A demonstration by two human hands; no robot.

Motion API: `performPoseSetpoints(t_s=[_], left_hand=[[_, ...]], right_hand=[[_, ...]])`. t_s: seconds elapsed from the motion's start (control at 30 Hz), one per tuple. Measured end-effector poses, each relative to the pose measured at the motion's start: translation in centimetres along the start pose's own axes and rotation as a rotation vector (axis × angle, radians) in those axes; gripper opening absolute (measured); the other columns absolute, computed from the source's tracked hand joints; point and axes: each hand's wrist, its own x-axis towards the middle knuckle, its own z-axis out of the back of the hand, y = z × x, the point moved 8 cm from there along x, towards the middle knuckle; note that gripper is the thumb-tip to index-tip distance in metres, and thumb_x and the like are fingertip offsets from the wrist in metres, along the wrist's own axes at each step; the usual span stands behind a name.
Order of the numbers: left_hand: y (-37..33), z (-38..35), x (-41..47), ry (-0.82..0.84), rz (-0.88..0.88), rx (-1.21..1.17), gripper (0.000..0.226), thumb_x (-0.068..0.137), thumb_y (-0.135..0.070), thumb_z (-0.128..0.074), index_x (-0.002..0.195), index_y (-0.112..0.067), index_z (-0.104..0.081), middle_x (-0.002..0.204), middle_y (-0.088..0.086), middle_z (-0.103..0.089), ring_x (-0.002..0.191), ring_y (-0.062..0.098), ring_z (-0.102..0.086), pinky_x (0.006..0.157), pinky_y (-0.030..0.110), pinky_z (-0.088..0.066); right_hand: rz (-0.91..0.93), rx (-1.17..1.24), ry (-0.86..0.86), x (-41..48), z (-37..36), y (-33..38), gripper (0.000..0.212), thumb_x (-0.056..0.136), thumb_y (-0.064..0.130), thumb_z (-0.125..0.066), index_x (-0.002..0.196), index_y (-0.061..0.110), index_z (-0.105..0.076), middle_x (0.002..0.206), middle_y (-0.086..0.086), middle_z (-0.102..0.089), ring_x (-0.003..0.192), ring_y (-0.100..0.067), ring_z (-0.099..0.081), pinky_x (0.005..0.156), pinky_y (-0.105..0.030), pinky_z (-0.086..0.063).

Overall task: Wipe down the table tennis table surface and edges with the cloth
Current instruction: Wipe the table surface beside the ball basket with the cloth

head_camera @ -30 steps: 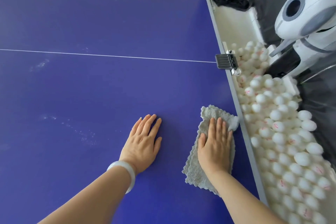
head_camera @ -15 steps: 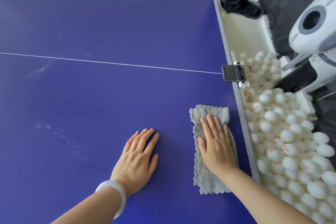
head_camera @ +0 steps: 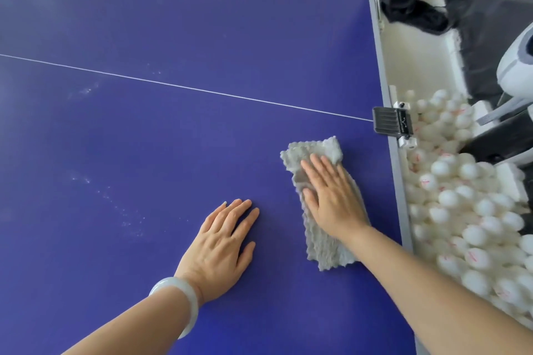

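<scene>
Pressing crumpled grey terry cloth [head_camera: 326, 245] flat onto blue table tennis table [head_camera: 173, 23] with right hand [head_camera: 331, 199], fingers [head_camera: 320, 166] straight and together, near grey side edge [head_camera: 399, 181]. Resting left hand [head_camera: 222, 245] palm-down, fingers straight, on bare surface just beside cloth, apart from it. Noting red printing on heaped white balls [head_camera: 467, 210] beyond edge, too blurred for reading. Noting black clamp [head_camera: 389, 124] gripping edge at thin white line's [head_camera: 184, 86] end.

Left and far: bare blue worktop [head_camera: 144, 138].
Right edge: black clamp [head_camera: 388, 124] on the rim, ball heap [head_camera: 467, 210] beyond.
</scene>
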Motion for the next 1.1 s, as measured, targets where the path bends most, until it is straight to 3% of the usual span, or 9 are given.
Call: performPoseSetpoints(t_s=[0.17,0.27,0.43,0.6,0.67,0.8,0.87,1.0,1.1], left_hand=[[-0.1,0.0,0.2,-0.009,0.001,-0.004,0.056,0.095,-0.041,-0.037,0.144,-0.016,-0.049,0.149,0.003,-0.045,0.139,0.021,-0.039,0.118,0.037,-0.017],[0.0,-0.1,0.2,-0.005,0.008,-0.017,0.056,0.095,-0.04,-0.038,0.144,-0.016,-0.048,0.15,0.003,-0.045,0.14,0.022,-0.041,0.118,0.037,-0.018],[-0.1,0.1,0.1,0.012,0.013,-0.011,0.056,0.095,-0.04,-0.038,0.145,-0.017,-0.048,0.15,0.003,-0.044,0.14,0.023,-0.041,0.118,0.037,-0.017],[-0.2,-0.1,0.2,0.014,0.017,-0.014,0.056,0.096,-0.041,-0.038,0.147,-0.018,-0.044,0.152,0.002,-0.041,0.143,0.021,-0.036,0.12,0.036,-0.015],[0.0,-0.2,0.2,0.016,0.019,-0.011,0.056,0.096,-0.041,-0.037,0.147,-0.019,-0.043,0.153,0.001,-0.04,0.143,0.02,-0.035,0.121,0.036,-0.015],[0.0,-0.1,0.0,0.014,0.02,-0.01,0.056,0.096,-0.041,-0.038,0.146,-0.018,-0.045,0.152,0.002,-0.041,0.142,0.021,-0.037,0.119,0.036,-0.016],[0.0,-0.1,0.1,0.008,0.011,-0.022,0.056,0.096,-0.041,-0.038,0.146,-0.018,-0.045,0.152,0.002,-0.041,0.141,0.021,-0.037,0.119,0.036,-0.016],[0.1,-0.2,0.1,-0.013,0.007,-0.036,0.055,0.096,-0.041,-0.04,0.146,-0.018,-0.045,0.151,0.002,-0.041,0.141,0.02,-0.035,0.12,0.035,-0.014],[0.3,-0.3,0.0,-0.009,0.01,-0.04,0.056,0.096,-0.041,-0.039,0.147,-0.018,-0.045,0.152,0.002,-0.041,0.142,0.021,-0.036,0.12,0.035,-0.014]], right_hand=[[-0.587,0.006,-0.024,4.7,2.1,-12.8,0.059,0.102,0.034,-0.03,0.156,0.011,-0.02,0.165,-0.014,-0.01,0.152,-0.029,-0.007,0.123,-0.049,-0.005],[-0.578,0.039,-0.038,5.1,1.5,-9.5,0.061,0.101,0.034,-0.03,0.156,0.008,-0.021,0.164,-0.017,-0.012,0.152,-0.031,-0.008,0.123,-0.048,-0.004],[-0.07,0.014,0.031,4.6,1.0,-2.9,0.059,0.104,0.04,-0.021,0.159,0.018,-0.014,0.166,-0.004,-0.005,0.153,-0.02,-0.002,0.125,-0.037,0.001],[-0.563,0.001,0.025,9.0,2.7,-10.1,0.06,0.103,0.037,-0.021,0.158,0.015,-0.01,0.166,-0.011,-0.003,0.153,-0.027,-0.002,0.124,-0.046,-0.004],[-0.462,-0.009,-0.006,10.1,2.4,-5.5,0.061,0.102,0.037,-0.023,0.158,0.014,-0.014,0.166,-0.01,-0.008,0.152,-0.028,-0.006,0.123,-0.045,-0.005],[0.198,-0.021,0.075,7.6,-0.2,7.2,0.061,0.1,0.041,-0.023,0.157,0.02,-0.021,0.165,-0.002,-0.015,0.153,-0.021,-0.01,0.124,-0.04,-0.008],[0.272,-0.026,0.093,7.3,0.0,6.1,0.064,0.097,0.044,-0.015,0.157,0.022,-0.023,0.164,-0.001,-0.016,0.153,-0.019,-0.011,0.124,-0.04,-0.009],[-0.332,-0.03,0.022,10.0,1.7,-5.2,0.06,0.103,0.041,-0.019,0.158,0.018,-0.016,0.166,-0.007,-0.009,0.153,-0.024,-0.007,0.124,-0.044,-0.008],[-0.382,0.0,0.016,9.6,1.0,-1.9,0.061,0.104,0.039,-0.022,0.159,0.016,-0.009,0.166,-0.009,-0.002,0.153,-0.028,-0.001,0.123,-0.046,-0.001]])
